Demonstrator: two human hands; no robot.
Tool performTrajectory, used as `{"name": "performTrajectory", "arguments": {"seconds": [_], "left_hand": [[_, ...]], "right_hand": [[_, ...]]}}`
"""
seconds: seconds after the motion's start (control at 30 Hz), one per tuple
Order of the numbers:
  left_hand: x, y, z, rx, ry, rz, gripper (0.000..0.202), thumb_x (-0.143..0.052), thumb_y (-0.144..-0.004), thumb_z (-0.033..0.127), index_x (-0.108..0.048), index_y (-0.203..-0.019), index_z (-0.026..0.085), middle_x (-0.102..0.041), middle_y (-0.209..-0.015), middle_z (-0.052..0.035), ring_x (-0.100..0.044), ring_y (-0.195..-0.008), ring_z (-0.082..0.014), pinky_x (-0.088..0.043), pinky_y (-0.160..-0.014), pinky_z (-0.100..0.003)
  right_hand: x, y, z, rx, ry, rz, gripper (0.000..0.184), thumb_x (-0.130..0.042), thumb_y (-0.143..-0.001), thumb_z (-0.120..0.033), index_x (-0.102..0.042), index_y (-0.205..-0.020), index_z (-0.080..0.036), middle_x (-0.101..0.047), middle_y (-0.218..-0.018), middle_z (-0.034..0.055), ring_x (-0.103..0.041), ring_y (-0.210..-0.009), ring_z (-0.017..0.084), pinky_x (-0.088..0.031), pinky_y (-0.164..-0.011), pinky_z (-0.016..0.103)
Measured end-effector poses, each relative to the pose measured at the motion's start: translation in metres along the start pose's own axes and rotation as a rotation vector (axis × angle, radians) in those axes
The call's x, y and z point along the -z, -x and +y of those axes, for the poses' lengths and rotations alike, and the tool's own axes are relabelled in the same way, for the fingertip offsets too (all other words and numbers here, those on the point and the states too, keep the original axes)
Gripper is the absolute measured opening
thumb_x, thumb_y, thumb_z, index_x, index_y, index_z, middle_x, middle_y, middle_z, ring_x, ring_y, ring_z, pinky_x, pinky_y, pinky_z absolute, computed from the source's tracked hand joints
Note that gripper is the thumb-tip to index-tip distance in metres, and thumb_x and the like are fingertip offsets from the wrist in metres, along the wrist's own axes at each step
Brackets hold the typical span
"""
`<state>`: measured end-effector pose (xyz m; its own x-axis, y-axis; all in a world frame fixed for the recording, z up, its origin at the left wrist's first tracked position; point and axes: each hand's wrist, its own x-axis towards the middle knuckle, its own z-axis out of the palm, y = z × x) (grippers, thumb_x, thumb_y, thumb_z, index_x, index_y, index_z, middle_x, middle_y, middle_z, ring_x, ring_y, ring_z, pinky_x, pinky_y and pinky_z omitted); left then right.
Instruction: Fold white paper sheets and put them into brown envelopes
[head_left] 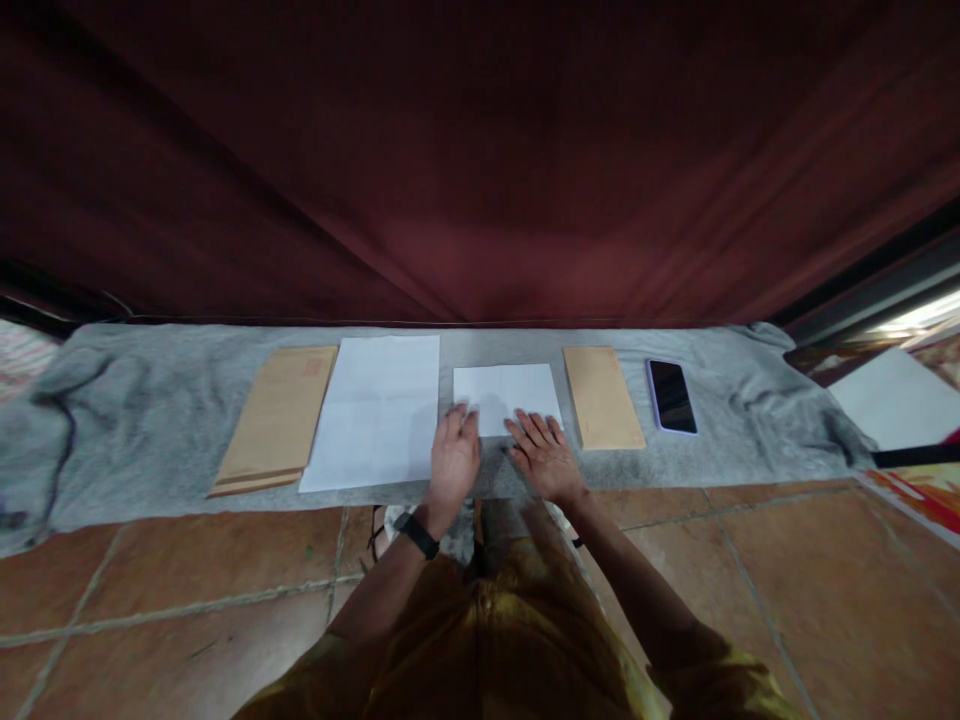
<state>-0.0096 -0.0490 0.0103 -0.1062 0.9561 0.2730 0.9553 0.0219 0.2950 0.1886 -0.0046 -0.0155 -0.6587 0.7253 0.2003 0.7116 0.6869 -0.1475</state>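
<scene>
So the right hand's (547,458) fingers are spread a bit and lying flat, tips on the lower right part of the small white paper (506,388). Left hand's (456,448) fingers sit closer together, slightly bent over its lower left corner; can't tell if they're pinching it. Paper's right under and just beyond the fingertips, flat on the grey cloth (750,410). Both hands are palm down, forearms reaching forward and angled inward. Bigger white sheet (375,410) is just beside the left hand.
</scene>
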Motion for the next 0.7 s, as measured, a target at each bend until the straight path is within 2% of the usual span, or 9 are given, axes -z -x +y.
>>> {"name": "performTrajectory", "arguments": {"seconds": [0.1,0.23,0.43,0.7], "left_hand": [[-0.013,0.012,0.018,-0.184,0.062,-0.071,0.041,-0.040,-0.099,0.016,-0.053,-0.138,0.014,-0.055,-0.147,-0.0139,-0.046,-0.141,-0.0245,-0.042,-0.116,-0.043],[-0.025,0.021,0.033,-0.163,0.053,-0.133,0.048,-0.037,-0.102,0.025,-0.044,-0.147,0.009,-0.050,-0.153,-0.0154,-0.041,-0.146,-0.0243,-0.035,-0.121,-0.045],[-0.024,0.028,0.025,-0.162,-0.049,-0.180,0.056,-0.038,-0.103,0.039,-0.041,-0.150,0.009,-0.041,-0.159,-0.0163,-0.031,-0.151,-0.0267,-0.030,-0.123,-0.049],[-0.020,0.043,0.011,-0.140,-0.108,-0.136,0.070,-0.042,-0.101,0.049,-0.033,-0.153,0.003,-0.030,-0.162,-0.0226,-0.023,-0.153,-0.0311,-0.030,-0.122,-0.050]], "right_hand": [[0.000,0.000,0.000,0.002,0.007,-0.013,0.050,-0.038,-0.105,-0.036,-0.041,-0.154,-0.023,-0.035,-0.162,0.0048,-0.035,-0.148,0.028,-0.022,-0.122,0.052],[-0.001,0.000,0.001,0.008,0.008,-0.021,0.049,-0.037,-0.105,-0.033,-0.042,-0.153,-0.021,-0.033,-0.163,0.0050,-0.035,-0.148,0.028,-0.022,-0.122,0.051],[-0.005,0.001,0.002,-0.013,0.003,0.000,0.049,-0.039,-0.105,-0.035,-0.042,-0.153,-0.025,-0.036,-0.162,0.0048,-0.034,-0.148,0.028,-0.023,-0.122,0.052],[-0.004,0.016,0.008,-0.041,0.010,0.032,0.056,-0.040,-0.105,-0.041,-0.036,-0.156,-0.019,-0.034,-0.162,0.0112,-0.033,-0.149,0.028,-0.027,-0.121,0.048]]}}
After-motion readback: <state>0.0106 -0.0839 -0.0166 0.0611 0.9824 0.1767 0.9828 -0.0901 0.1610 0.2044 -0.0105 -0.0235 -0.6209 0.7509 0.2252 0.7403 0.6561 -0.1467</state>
